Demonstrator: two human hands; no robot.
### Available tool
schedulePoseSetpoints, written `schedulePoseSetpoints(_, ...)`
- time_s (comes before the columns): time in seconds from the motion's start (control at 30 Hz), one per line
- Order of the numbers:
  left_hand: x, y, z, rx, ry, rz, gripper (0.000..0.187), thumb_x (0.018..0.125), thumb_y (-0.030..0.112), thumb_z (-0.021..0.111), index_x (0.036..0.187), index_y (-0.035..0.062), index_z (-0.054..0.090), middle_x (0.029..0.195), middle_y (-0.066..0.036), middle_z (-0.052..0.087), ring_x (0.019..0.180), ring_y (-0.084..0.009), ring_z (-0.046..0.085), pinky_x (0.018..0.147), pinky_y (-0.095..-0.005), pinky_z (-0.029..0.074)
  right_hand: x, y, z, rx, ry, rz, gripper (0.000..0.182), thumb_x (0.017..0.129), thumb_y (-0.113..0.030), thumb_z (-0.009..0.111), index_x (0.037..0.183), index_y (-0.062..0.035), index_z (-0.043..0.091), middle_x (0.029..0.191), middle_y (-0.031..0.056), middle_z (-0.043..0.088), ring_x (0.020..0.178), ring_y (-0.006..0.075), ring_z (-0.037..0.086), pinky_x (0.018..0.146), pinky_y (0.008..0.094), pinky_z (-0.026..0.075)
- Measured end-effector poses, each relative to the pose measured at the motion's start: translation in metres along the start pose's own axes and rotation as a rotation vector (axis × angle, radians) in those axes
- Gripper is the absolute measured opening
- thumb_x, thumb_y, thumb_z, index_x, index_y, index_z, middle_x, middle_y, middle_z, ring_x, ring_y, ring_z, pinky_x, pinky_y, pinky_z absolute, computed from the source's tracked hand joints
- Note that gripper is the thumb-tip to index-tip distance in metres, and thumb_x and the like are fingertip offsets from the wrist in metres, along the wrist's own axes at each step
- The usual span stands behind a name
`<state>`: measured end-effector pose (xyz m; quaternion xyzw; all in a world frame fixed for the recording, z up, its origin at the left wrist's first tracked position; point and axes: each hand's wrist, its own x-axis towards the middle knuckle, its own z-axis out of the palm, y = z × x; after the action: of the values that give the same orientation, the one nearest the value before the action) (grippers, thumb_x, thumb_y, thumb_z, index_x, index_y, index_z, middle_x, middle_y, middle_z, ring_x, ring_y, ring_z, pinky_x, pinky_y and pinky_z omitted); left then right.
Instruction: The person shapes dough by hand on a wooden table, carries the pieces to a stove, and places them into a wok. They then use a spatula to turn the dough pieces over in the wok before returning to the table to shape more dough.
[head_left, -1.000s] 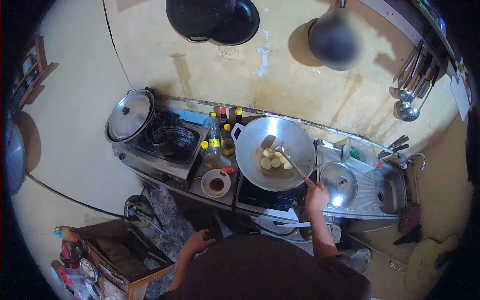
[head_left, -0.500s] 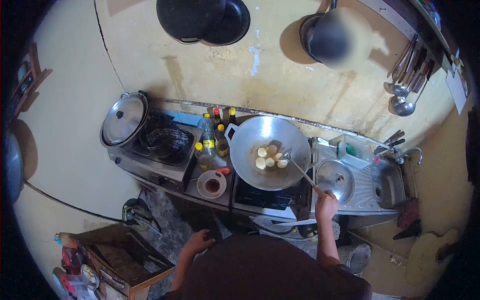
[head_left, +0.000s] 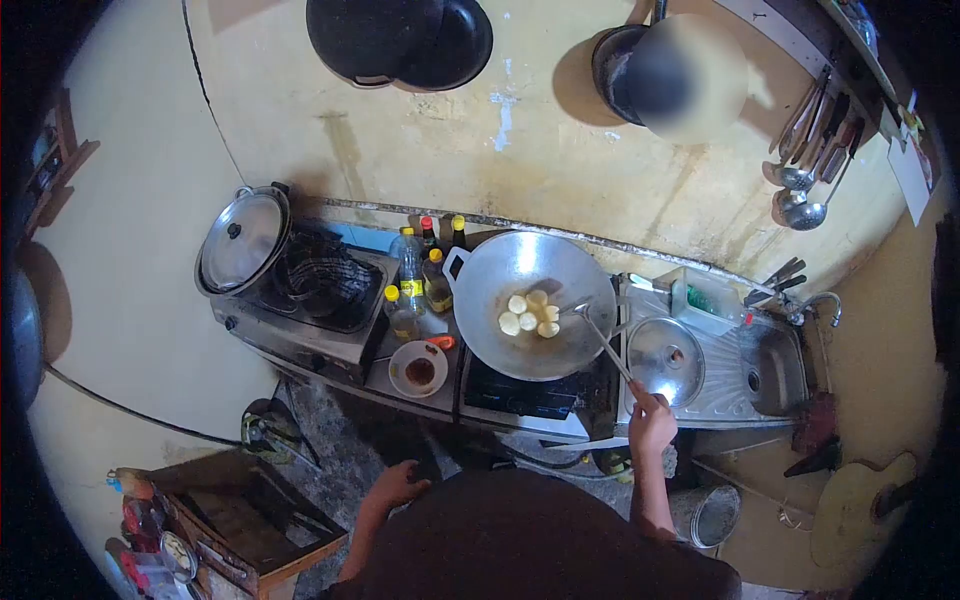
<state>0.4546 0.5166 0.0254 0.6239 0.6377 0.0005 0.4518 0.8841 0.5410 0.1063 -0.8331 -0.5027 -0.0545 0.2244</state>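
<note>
My right hand (head_left: 652,424) is closed round the handle of a long metal spatula (head_left: 608,350). The blade of that spatula rests inside a large silver wok (head_left: 490,290), just right of several pale, roundish pieces of food (head_left: 527,312) grouped near the wok's middle in shallow liquid. Low in the view, my left hand (head_left: 398,485) hangs in front of the counter with its fingers apart, holding nothing. The wok sits over a black cooktop (head_left: 520,392), which it partly covers.
Left of the wok stand several yellow- and red-capped bottles (head_left: 410,265) and a white bowl (head_left: 417,370) with brown sauce. Farther left, a lidded pot (head_left: 243,240) sits on a stove. To the right are a round lid (head_left: 667,362) and a sink (head_left: 770,375).
The spatula blade has slid a little right, away from the food, and a small gap now shows between them. The whole view has shifted slightly. My left hand has stayed put.
</note>
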Motion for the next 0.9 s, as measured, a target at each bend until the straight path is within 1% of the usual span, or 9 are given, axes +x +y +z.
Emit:
schedulePoseSetpoints(0.17,0.002,-0.006,0.004,-0.026,-0.008,-0.015,0.067,0.075,0.04,0.067,0.125,0.0,0.047,0.112,-0.021,0.059,0.105,-0.036,0.057,0.088,-0.0405,0.045,0.007,0.031,0.003,-0.003,0.059,0.059,0.028,0.07,-0.013,0.066,0.098,-0.0147,0.069,0.081,0.0101,0.063,0.071,0.03,0.062,0.063,0.0401,0.05)
schedulePoseSetpoints(0.23,0.003,-0.011,0.007,-0.018,-0.01,-0.017,0.066,0.076,0.038,0.067,0.126,0.0002,0.046,0.112,-0.022,0.059,0.105,-0.0361,0.057,0.088,-0.0402,0.045,0.01,0.048,0.003,0.021,0.123,-0.001,0.029,0.069,-0.015,0.066,0.098,-0.0121,0.068,0.08,0.0103,0.063,0.07,0.031,0.062,0.063,0.0407,0.05)
schedulePoseSetpoints(0.3,0.002,-0.009,0.007,-0.009,-0.016,-0.024,0.066,0.076,0.038,0.067,0.126,0.0002,0.046,0.113,-0.022,0.059,0.106,-0.036,0.056,0.089,-0.0402,0.045,0.011,0.055,-0.003,0.041,0.09,0.044,0.031,0.068,-0.014,0.067,0.099,-0.0116,0.068,0.081,0.0116,0.064,0.073,0.0313,0.062,0.067,0.0391,0.05)
schedulePoseSetpoints(0.43,-0.002,0.001,0.01,-0.038,0.004,-0.036,0.065,0.076,0.038,0.066,0.126,0.0004,0.047,0.112,-0.022,0.059,0.105,-0.0361,0.057,0.088,-0.0404,0.046,0.013,0.082,-0.001,0.078,0.068,-0.042,0.026,0.069,-0.013,0.066,0.094,-0.0093,0.069,0.079,0.0116,0.064,0.072,0.0316,0.062,0.066,0.0394,0.05)
schedulePoseSetpoints(0.5,0.0,0.003,0.013,-0.016,0.008,-0.032,0.066,0.076,0.04,0.066,0.125,0.0005,0.047,0.112,-0.022,0.059,0.104,-0.036,0.057,0.087,-0.0405,0.046,0.013,0.103,0.012,0.172,0.125,-0.183,0.024,0.069,-0.012,0.066,0.093,-0.008,0.068,0.077,0.0114,0.064,0.071,0.0314,0.062,0.064,0.0389,0.049)
schedulePoseSetpoints(0.6,0.002,0.011,0.016,0.025,0.019,-0.02,0.067,0.076,0.042,0.066,0.125,0.0008,0.048,0.112,-0.022,0.059,0.103,-0.036,0.058,0.086,-0.0408,0.046,0.011,0.124,0.022,0.183,0.048,-0.13,0.023,0.07,-0.011,0.066,0.092,-0.0063,0.068,0.077,0.0122,0.064,0.071,0.0316,0.063,0.064,0.0379,0.049)
schedulePoseSetpoints(0.73,0.006,0.027,0.021,0.067,-0.021,-0.07,0.067,0.075,0.044,0.065,0.125,0.0018,0.048,0.111,-0.02,0.06,0.103,-0.0361,0.057,0.086,-0.0413,0.046,0.012,0.153,0.039,0.219,0.06,-0.17,0.022,0.072,-0.007,0.064,0.094,-0.0046,0.067,0.079,0.0131,0.064,0.072,0.0309,0.062,0.065,0.0368,0.05)
schedulePoseSetpoints(0.83,0.014,0.014,0.04,0.016,0.008,-0.065,0.066,0.076,0.044,0.065,0.125,0.0028,0.048,0.111,-0.02,0.06,0.104,-0.0363,0.056,0.088,-0.0421,0.045,0.021,0.164,0.043,0.256,-0.005,-0.128,0.021,0.073,-0.007,0.063,0.093,-0.0037,0.066,0.078,0.0135,0.064,0.069,0.0314,0.061,0.065,0.0377,0.049)
schedulePoseSetpoints(0.9,0.015,0.019,0.045,0.047,-0.001,-0.072,0.066,0.076,0.044,0.064,0.125,0.0031,0.048,0.113,-0.02,0.059,0.106,-0.0363,0.056,0.089,-0.0423,0.044,0.03,0.192,0.065,0.281,0.03,-0.197,0.019,0.073,-0.007,0.063,0.091,-0.0029,0.066,0.077,0.013,0.063,0.071,0.0314,0.06,0.067,0.0386,0.048)
